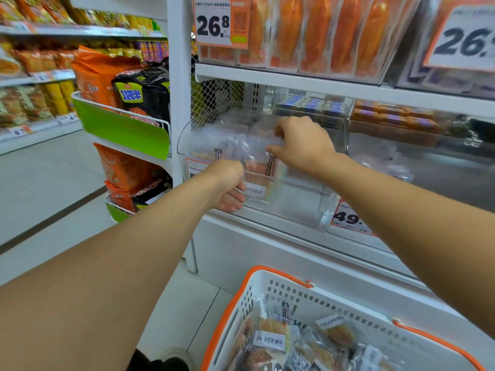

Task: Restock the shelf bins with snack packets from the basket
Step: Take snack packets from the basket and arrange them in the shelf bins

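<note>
Hands (302,145) gripping crinkly clear packets (257,159) over curved acrylic bin (289,204)

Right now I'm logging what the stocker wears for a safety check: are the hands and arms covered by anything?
No. Both forearms are bare as far up as the picture shows, with no sleeves in view. The left hand and right hand wear no gloves, and no watch, bracelet or ring shows.

You are standing in a shop aisle: white shelves (294,81) stocked with packaged snacks, orange price tags (222,22) reading 26.8, clear bins (281,207), and a white shopping basket (308,293).
</note>
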Demonstrator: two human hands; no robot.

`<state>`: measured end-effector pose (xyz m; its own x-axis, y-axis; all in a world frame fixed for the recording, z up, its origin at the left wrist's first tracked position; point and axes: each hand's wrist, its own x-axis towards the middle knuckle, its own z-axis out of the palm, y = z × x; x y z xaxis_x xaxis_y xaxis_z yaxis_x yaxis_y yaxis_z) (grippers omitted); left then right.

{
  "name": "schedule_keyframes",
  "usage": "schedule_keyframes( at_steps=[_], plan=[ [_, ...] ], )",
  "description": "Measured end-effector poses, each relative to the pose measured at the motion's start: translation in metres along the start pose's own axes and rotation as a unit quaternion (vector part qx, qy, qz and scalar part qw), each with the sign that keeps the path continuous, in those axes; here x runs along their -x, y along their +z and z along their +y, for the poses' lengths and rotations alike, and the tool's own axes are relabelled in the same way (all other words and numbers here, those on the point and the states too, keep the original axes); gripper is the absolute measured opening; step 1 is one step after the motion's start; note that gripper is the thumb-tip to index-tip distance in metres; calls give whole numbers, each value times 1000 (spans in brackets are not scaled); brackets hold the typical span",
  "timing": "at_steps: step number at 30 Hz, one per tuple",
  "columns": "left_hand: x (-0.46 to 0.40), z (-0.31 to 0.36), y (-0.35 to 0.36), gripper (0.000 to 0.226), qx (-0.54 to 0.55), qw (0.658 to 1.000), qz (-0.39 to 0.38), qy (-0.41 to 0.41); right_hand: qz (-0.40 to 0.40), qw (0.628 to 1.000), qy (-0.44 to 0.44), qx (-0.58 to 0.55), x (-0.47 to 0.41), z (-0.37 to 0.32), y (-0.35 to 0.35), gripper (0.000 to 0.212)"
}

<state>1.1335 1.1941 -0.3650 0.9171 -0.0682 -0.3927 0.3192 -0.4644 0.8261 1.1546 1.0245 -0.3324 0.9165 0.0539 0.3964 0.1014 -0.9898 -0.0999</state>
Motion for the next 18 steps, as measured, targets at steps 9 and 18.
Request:
schedule_keyframes(
  at_steps=[9, 18],
  plan=[
    [13, -29, 38, 23, -480, 834, -271, 34, -67, 980, 60, -175, 171, 10, 87, 24],
    [12, -31, 67, 26, -506, 812, -281, 71, -366, 774, 421, -301, 287, 34, 212, 58]
  ],
)
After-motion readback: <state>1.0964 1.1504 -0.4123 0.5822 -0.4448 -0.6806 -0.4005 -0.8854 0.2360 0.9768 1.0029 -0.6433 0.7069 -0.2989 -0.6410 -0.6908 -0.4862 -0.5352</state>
